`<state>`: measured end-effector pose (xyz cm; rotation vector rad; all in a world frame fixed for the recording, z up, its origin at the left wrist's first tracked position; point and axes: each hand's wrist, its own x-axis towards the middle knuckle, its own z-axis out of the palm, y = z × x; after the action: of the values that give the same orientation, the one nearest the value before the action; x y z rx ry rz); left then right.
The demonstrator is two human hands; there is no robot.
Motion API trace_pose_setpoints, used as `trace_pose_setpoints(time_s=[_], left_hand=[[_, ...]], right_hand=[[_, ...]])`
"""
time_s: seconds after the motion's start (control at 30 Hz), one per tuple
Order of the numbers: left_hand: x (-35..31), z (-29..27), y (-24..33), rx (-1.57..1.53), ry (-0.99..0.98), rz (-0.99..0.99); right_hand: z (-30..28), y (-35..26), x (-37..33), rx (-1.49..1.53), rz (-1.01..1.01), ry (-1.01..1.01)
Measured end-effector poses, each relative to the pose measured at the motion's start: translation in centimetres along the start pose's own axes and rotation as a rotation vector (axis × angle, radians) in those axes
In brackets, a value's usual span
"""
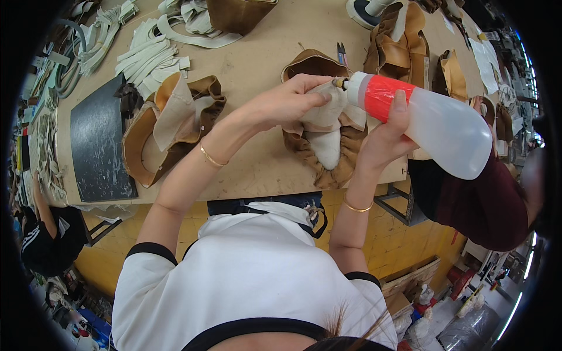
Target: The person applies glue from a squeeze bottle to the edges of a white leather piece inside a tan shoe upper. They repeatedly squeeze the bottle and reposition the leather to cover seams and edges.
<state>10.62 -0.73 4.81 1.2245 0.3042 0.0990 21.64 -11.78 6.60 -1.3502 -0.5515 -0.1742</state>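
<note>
My right hand (387, 131) is wrapped round a translucent squeeze bottle (451, 134) with a red band. The bottle is tilted, its narrow nozzle (339, 83) pointing left at the edge of a pale lining. That lining belongs to a brown leather shoe upper (326, 175) with a gathered toe, lying at the table's front edge. With thumb and fingers closed, my left hand (298, 99) pinches the lining's edge beside the nozzle tip. Whether any liquid comes out is too small to tell.
Left on the table (252, 169) lie another brown upper (137, 158), a black board (99, 143) and pale fabric strips (146, 58). Beyond the bottle are a slim pointed tool (342, 54) and more uppers (398, 52). A person in a maroon sleeve (480, 205) is close at right, another person (55, 240) far left.
</note>
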Motion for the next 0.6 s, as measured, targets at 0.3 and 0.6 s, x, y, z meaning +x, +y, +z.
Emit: trace_pose_setpoints(time_s=[0.3,0.6], left_hand=[[-0.2,-0.3,0.3,0.036,0.006,0.029],[-0.2,-0.4,0.5,0.018,-0.014,0.026]], right_hand=[[-0.1,-0.2,-1.2,-0.205,-0.151,-0.095],[0.0,0.1,-1.7,-0.089,-0.146,-0.095]])
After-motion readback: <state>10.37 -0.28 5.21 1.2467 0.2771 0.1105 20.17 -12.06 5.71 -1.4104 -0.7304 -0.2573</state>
